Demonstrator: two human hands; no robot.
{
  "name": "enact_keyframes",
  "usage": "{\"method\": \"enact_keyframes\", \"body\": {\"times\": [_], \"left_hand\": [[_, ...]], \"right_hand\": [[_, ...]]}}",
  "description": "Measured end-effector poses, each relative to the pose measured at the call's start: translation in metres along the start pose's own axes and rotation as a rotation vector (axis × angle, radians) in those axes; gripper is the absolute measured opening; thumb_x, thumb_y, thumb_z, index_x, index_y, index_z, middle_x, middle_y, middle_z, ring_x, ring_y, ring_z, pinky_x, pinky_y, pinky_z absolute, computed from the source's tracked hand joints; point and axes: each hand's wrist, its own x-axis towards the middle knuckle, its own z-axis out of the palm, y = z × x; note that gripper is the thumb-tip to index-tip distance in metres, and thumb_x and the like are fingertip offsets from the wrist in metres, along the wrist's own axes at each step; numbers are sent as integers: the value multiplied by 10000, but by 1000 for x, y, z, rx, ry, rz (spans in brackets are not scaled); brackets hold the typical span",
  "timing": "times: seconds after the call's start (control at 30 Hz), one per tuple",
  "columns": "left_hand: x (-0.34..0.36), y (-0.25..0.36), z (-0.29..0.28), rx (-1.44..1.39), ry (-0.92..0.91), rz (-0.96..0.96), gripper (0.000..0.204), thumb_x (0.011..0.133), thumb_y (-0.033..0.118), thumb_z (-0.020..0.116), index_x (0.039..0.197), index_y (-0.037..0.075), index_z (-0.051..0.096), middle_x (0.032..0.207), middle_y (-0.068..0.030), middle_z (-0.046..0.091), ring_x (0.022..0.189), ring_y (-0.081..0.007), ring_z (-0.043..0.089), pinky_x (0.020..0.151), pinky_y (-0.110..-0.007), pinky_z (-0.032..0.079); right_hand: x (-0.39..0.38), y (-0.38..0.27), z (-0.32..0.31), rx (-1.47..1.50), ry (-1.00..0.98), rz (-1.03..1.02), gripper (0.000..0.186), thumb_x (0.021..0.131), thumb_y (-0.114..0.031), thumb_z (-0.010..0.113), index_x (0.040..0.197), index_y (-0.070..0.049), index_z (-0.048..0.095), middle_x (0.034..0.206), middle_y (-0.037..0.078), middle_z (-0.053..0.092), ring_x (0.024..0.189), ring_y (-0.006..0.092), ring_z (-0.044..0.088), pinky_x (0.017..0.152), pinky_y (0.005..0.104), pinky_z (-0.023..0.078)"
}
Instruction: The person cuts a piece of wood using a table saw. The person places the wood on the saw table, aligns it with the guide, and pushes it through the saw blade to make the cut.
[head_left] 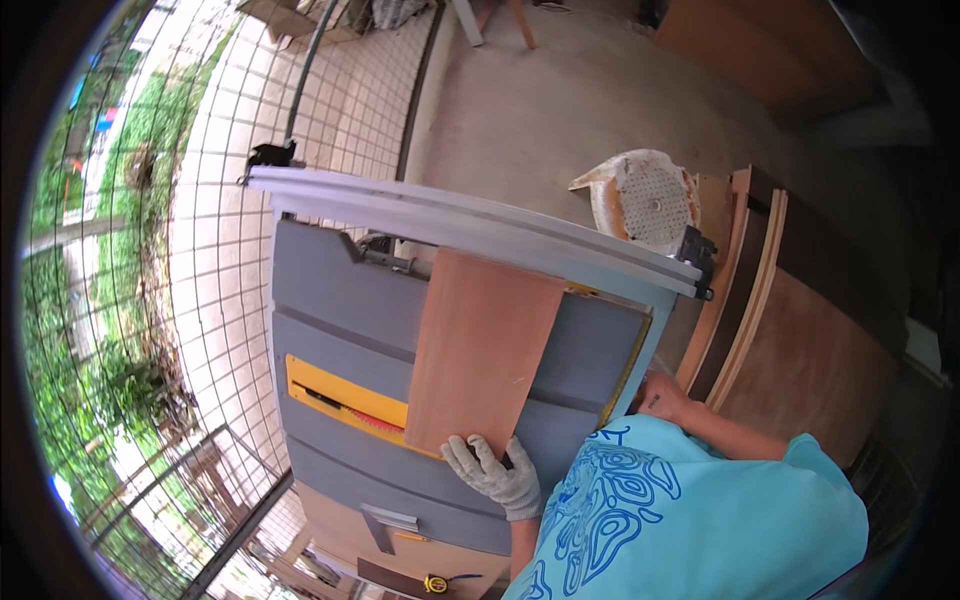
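A reddish wooden board (484, 345) lies across the grey table of a table saw (355, 290), reaching up to the long silver fence rail (460, 205). Gloved, my left hand (492, 478) grips the board's near end with bent fingers. Left of the board, the yellow insert plate (315, 385) shows a dark slot and red strip, partly covered by the board. My bare right hand (655, 398) is low at the saw's right edge, beside the light blue frame (655, 325); its fingers are hidden. My turquoise shirt (700, 520) fills the lower right.
Wire mesh fencing (210, 140) runs along the left. Beyond the saw are a rusty white perforated round part (640, 200) and a concrete floor (500, 100). Wooden panels (800, 330) stand at right. A yellow tape measure (435, 583) lies on the lower shelf.
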Motion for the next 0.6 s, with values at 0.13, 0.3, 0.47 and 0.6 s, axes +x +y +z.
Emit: {"method": "enact_keyframes", "body": {"times": [0.13,0.3,0.47,0.6], "left_hand": [[2,-2,-7,-66,-10,-45,658,972,367,714,1510,77,469,1544,-253,451,1423,-522,421,1129,-637,396],[2,-8,-3,-107,0,-153,645,893,312,778,1437,82,521,1527,-213,487,1458,-462,414,1176,-609,363],[-10,-11,1,-174,13,-205,654,874,402,800,1416,131,554,1535,-155,497,1483,-378,414,1201,-595,341],[-9,-10,1,-269,-26,-245,610,859,446,814,1365,163,624,1535,-104,508,1495,-331,406,1187,-601,367]], "right_hand": [[6,-37,-6,114,11,-58,353,725,-150,757,1007,52,694,985,230,707,869,339,683,813,423,547],[3,-48,5,-93,97,9,254,761,-137,760,890,61,667,770,188,659,692,257,578,685,398,517],[-2,-41,3,-286,158,388,360,780,-141,792,1058,63,690,954,184,740,898,243,699,839,357,535],[1,-45,-16,-336,124,399,370,781,-142,793,1071,62,687,967,183,739,909,244,698,848,358,534]]}}
